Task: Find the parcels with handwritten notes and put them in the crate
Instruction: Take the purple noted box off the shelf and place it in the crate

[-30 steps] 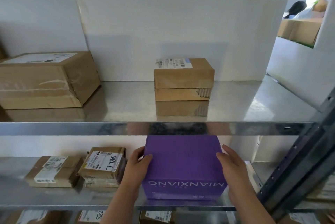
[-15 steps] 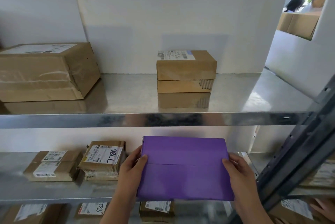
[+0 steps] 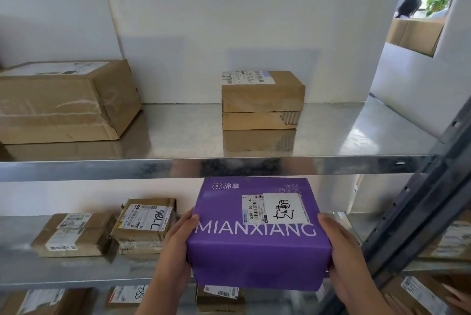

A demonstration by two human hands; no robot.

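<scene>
The left hand (image 3: 178,246) and the right hand (image 3: 341,251) are gripping the sides of the purple cardboard box (image 3: 254,258). They are holding it in front of the shiny metal shelf (image 3: 63,271), top up, probably so its white sticker (image 3: 283,209) with black handwriting is showing.

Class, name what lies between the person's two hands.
In the head view, the purple cardboard MIANXIANG box with a handwritten white label, held at its sides by the left hand and the right hand.

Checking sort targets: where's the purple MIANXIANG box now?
Head view, lower centre: purple box held between left hand and right hand, below the upper shelf edge, right of the hand-numbered parcel.
</scene>
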